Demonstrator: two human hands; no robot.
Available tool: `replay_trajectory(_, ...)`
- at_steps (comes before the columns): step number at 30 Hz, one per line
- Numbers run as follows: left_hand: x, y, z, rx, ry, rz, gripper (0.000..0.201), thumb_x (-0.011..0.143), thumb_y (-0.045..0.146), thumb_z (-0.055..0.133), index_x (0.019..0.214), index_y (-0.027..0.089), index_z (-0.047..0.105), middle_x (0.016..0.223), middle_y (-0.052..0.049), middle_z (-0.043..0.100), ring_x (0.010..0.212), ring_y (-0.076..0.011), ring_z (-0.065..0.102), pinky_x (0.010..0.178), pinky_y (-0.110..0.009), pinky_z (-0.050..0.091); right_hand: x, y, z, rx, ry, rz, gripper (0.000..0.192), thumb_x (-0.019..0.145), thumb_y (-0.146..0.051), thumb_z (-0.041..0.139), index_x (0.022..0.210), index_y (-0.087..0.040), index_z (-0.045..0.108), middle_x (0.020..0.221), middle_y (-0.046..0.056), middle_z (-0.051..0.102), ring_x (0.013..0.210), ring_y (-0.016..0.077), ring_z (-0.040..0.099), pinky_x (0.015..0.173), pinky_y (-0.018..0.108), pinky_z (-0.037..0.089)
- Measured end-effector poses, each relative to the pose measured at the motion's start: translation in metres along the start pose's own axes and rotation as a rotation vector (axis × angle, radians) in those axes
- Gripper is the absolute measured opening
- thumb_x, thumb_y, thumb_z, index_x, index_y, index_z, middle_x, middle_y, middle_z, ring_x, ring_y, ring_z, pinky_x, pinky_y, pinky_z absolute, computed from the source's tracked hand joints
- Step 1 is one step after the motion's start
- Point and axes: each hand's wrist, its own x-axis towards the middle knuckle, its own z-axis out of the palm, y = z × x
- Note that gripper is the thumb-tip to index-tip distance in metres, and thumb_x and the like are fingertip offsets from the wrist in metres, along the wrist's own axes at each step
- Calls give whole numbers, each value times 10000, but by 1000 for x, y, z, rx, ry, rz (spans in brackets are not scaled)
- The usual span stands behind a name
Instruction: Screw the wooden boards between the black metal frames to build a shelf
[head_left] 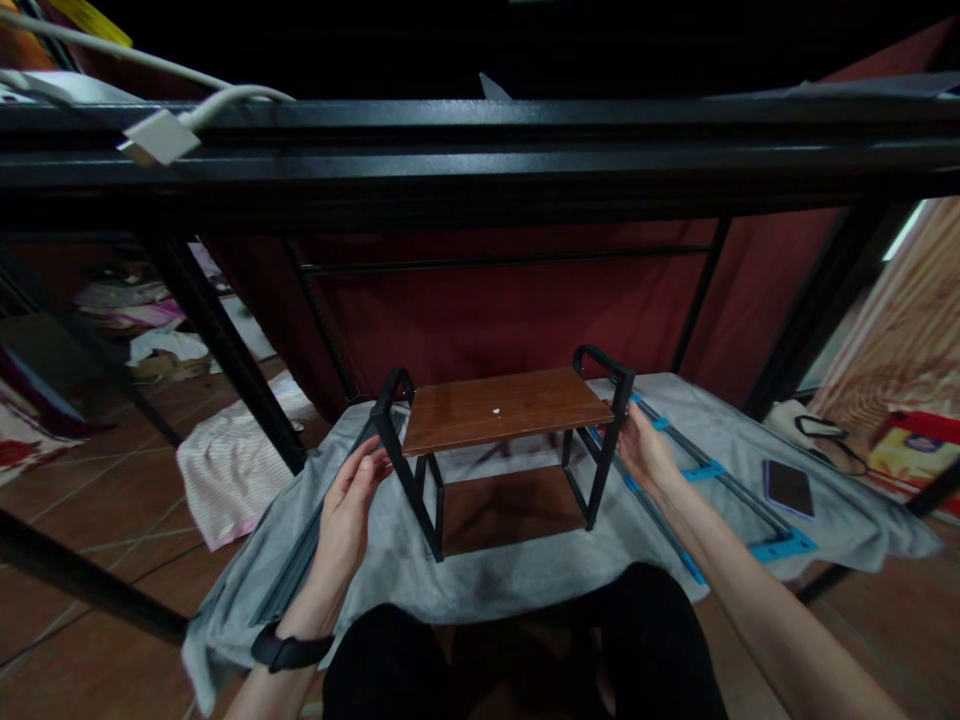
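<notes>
In front of me a small two-tier rack stands upright, with a brown wooden top shelf point(506, 405), a brown lower board point(514, 508) and black side frames point(416, 500). My left hand point(352, 505) is beside the left side frame, fingers loosely bent and apart, their tips close to the metal; whether they touch it I cannot tell. My right hand point(643, 447) is at the right side frame, its fingers partly hidden around the black bar. A small white spot marks the middle of the top shelf.
A grey cloth point(480, 590) covers the low surface under the rack. To the right lie a blue-and-grey folding frame point(701, 470) and a phone point(789, 488). Long grey bars point(300, 560) lie at left. A dark metal beam point(480, 140) crosses above, with a white cable plug point(161, 137) hanging there.
</notes>
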Motion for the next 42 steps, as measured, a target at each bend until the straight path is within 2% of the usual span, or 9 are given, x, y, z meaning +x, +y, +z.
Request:
replay_trajectory(4,-3,0,0,23,17,9,544,831,488,690,1287,197,633,1179,-87,709,1138,-244,643,1109,-432,429,-9,2,-10,-4,12,-34,369,820,-619,637,963,-287,707,991,11,747,1028,221,675,864,340,562)
replay_trajectory(9,-4,-3,0,82,5,64,534,841,477,685,1305,221,618,1223,-86,695,1169,-247,636,1113,-429,433,-13,-3,-18,-104,53,-133,357,783,-539,715,1043,-295,721,1107,-8,726,1083,195,646,912,302,523)
replay_trajectory(13,-5,-3,1,73,49,83,547,849,474,673,1327,220,592,1207,-90,700,1157,-247,644,1099,-432,447,-10,-6,-21,-166,72,-190,351,768,-525,729,1034,-297,723,1135,-14,717,1094,197,642,916,309,523)
replay_trajectory(18,-11,-7,-6,75,56,49,550,849,450,681,1337,215,586,1205,-93,697,1157,-247,641,1066,-398,474,-11,-7,-22,-205,79,-178,349,775,-524,722,1052,-311,710,1117,-20,726,1051,192,668,894,309,546)
replay_trajectory(22,-18,-12,-10,135,20,45,549,854,464,676,1340,225,587,1218,-96,696,1168,-256,638,1069,-401,467,-13,-5,-22,-221,94,-195,349,766,-515,732,1037,-296,718,1145,-14,726,1091,198,662,943,318,538)
replay_trajectory(28,-21,-8,0,202,-68,70,565,830,464,709,1332,228,602,1247,-109,681,1193,-252,620,1128,-418,402,-13,-3,-26,-213,82,-175,367,761,-528,738,1057,-311,726,1167,-18,728,1171,210,633,985,341,527)
replay_trajectory(33,-17,-8,5,186,-30,82,575,815,456,726,1335,243,602,1257,-95,676,1188,-247,619,1113,-402,420,-15,-4,-22,-224,62,-156,389,749,-558,734,1051,-312,732,1165,-25,727,1151,221,637,1014,368,509)
replay_trajectory(42,-12,-4,2,202,28,76,617,768,443,768,1327,244,601,1218,-86,691,1179,-250,624,1104,-423,437,-17,-7,-14,-209,2,-153,360,772,-546,726,1033,-297,738,1056,-2,747,1019,208,676,929,328,534)
